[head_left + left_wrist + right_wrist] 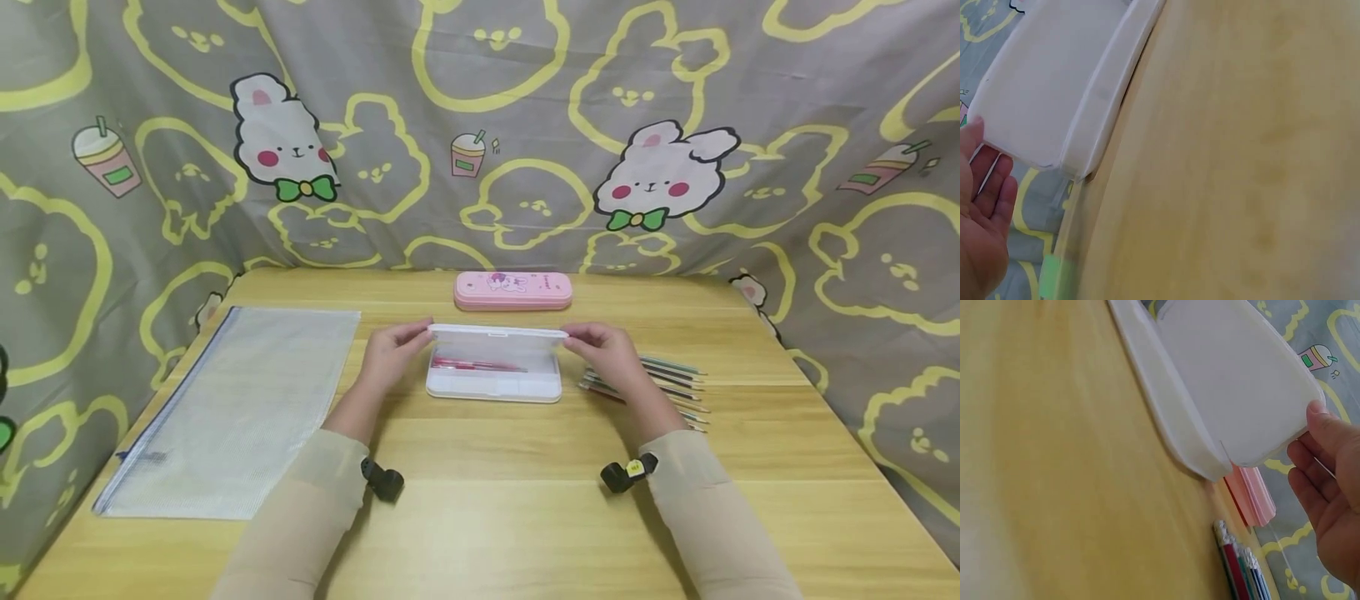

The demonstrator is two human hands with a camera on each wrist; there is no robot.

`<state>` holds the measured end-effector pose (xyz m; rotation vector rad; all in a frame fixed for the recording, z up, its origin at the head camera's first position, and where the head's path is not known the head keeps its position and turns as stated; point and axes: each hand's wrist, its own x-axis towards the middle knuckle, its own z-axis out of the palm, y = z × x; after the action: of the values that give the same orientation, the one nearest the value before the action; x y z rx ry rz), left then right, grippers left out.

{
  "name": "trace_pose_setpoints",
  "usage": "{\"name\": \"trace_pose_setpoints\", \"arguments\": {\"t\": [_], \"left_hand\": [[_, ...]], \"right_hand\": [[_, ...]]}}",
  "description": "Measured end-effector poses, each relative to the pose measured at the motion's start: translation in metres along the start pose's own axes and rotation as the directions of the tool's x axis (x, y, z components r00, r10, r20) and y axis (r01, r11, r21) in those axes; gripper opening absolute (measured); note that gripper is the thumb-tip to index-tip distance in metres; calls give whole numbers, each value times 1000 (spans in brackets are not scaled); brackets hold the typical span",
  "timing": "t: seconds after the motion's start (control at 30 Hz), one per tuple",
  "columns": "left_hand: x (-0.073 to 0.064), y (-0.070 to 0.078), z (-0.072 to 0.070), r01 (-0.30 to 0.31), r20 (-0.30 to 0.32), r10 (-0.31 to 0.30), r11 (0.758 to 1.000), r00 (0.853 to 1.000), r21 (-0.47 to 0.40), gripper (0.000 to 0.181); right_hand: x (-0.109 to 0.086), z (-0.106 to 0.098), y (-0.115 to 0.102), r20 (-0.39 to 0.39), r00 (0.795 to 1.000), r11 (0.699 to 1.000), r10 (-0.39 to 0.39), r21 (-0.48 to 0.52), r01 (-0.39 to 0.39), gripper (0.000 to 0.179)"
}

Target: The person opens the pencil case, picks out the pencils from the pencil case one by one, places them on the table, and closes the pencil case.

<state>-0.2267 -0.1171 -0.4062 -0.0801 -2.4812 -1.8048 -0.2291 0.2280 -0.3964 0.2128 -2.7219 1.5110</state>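
A white pencil case (495,387) lies in the middle of the table with its lid (498,342) tilted up. Inside it are slim red pens (476,365); their exact number is hard to tell. My left hand (388,354) pinches the lid's left corner between thumb and fingers, which the left wrist view shows at the lid's edge (1029,106). At the opposite corner, my right hand (611,354) pinches the lid the same way, thumb on the inner face in the right wrist view. Several pencils (678,383) lie just right of the case, partly behind my right forearm.
A pink pencil case (513,290), shut, sits behind the white one near the back edge. On the left lies a clear mesh zip pouch (240,408) with a blue zip edge. A patterned grey curtain (495,100) stands behind the wooden table (517,517).
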Motion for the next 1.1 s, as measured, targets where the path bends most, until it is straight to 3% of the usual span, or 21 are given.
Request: {"name": "trace_pose_setpoints", "arguments": {"t": [0.27, 0.57, 0.83, 1.1], "left_hand": [[-19, -8, -4, -6, 55, 1, 997, 998, 82, 37], [-36, -14, -5, 29, 135, -36, 998, 990, 54, 46], [-41, -20, -1, 39, 116, -45, 998, 992, 53, 41], [-43, -22, 0, 42, 141, -63, 988, 988, 148, 50]], "right_hand": [[-18, 3, 6, 51, 997, 998, -53, -30, 54, 28], [-30, 9, 18, 85, 994, 997, -75, 8, 74, 30], [-34, 15, 22, 78, 994, 997, -79, 18, 78, 28], [-37, 18, 19, 120, 992, 997, -25, -66, 33, 44]]}}
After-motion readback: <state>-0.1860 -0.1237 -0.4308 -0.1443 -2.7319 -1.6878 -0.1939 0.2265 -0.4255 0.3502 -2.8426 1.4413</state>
